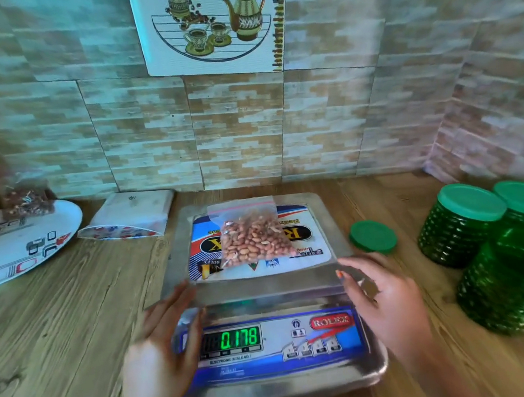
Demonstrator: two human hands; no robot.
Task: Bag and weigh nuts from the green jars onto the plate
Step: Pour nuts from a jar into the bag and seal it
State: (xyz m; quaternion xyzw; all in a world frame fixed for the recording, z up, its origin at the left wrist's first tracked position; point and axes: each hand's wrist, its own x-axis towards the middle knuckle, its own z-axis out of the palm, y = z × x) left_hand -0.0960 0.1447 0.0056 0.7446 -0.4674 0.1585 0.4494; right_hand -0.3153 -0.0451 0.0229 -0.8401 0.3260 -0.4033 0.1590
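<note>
**On the scale — read, then lift**

On the scale (275,356) pan lies the bag (252,236) of nuts, zip strip toward the wall. The display (239,338) shows 0.178. The left hand (162,338) and right hand (384,299) flank the pan's front corners, fingers straight and holding nothing — blur hides whether they touch the steel. To weigh well, I judge both should be clear of the pan while the digits settle, since any press would skew the figure. Then pinch the bag by its zip top, lift straight up and carry it left to the plate (12,261), beside the filled bag (26,201) there. The jars (457,226) and a loose lid (373,237) stand at right.
</note>
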